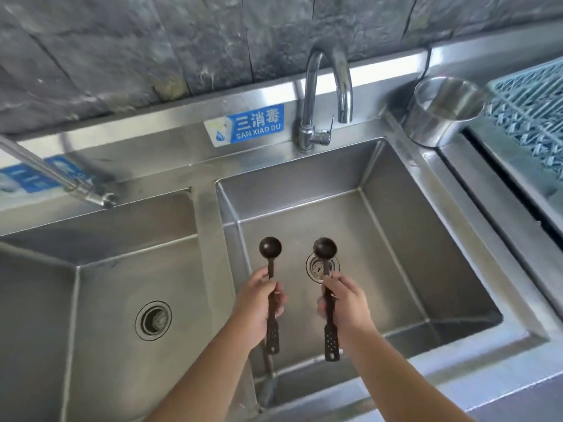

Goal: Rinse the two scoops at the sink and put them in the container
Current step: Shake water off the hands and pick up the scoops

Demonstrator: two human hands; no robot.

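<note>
Over right basin [396,226]: left hand [257,303] grip clasps left scoop [271,269]; right hand [347,303] grip clasps right scoop [326,257].

A blue label [243,125] reading SAN XIAO DU sits on the steel backsplash in front of me, a teal plastic rack [531,114] lies far right, and grey stone wall [152,41] rises behind.

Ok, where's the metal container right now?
The metal container stands on the counter at upper right, right of the faucet, beside the teal rack.
</note>
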